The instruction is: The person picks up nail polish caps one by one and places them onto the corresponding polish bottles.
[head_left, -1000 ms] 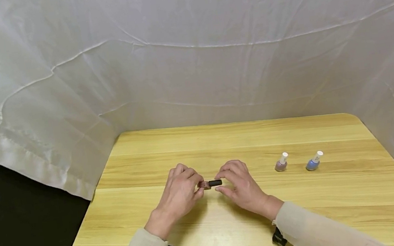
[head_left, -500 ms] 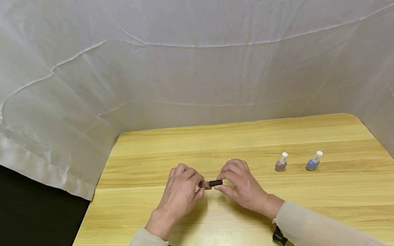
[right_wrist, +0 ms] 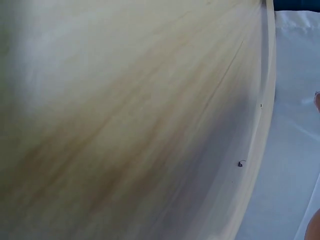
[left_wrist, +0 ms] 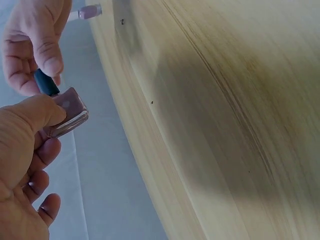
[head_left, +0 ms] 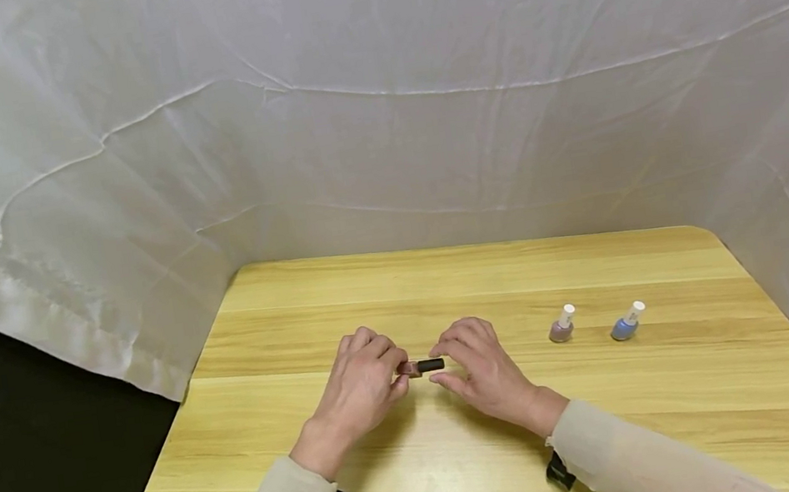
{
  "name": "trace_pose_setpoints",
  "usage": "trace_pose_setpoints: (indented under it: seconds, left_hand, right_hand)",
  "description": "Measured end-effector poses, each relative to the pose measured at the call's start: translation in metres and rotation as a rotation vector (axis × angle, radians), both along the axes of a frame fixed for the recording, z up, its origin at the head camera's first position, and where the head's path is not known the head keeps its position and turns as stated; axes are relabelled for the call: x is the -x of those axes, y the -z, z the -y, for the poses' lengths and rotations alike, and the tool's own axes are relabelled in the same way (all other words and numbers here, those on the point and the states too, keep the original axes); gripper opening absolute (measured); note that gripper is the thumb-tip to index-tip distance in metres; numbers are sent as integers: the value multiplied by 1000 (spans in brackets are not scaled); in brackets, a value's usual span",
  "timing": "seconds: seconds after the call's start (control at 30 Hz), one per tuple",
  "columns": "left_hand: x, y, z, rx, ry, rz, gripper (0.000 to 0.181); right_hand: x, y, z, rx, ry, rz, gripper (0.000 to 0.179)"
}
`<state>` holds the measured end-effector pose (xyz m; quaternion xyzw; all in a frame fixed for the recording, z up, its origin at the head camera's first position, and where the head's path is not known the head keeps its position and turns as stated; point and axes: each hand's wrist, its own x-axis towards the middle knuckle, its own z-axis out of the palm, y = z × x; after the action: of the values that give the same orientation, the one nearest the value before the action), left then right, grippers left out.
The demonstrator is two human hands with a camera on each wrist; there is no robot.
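A nail polish bottle [head_left: 409, 370] with dusky pink polish and a black cap [head_left: 431, 365] is held sideways above the table, cap toward the right. My left hand [head_left: 359, 385] pinches its glass body between thumb and fingers; in the left wrist view the thumb presses on the flat side of the glass [left_wrist: 75, 107]. My right hand [head_left: 480, 372] is at the cap, thumb and index finger parted on either side with a small gap visible. In the right wrist view only slivers of fingers show at the right edge, and the bottle is out of sight.
On the wooden table [head_left: 469, 454], to the right of my hands, stand a mauve nail polish bottle [head_left: 561, 332] and a blue one [head_left: 625, 328], both with white caps. Pale cloth [head_left: 426, 149] hangs behind and beside the table.
My right thumb and index finger have moved apart from around the black cap since half a second ago. The left hand and the bottle stay nearly in place.
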<state>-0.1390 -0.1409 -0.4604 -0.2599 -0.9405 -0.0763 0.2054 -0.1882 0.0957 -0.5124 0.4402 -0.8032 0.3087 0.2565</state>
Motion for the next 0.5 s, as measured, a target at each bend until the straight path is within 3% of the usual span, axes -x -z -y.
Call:
trace_pose_setpoints:
  seconds: [0.5]
  left_hand:
    - [-1,-2,-1,12,4,-4,8]
  right_hand:
    - [0,-2,1,18,-7,-41,20]
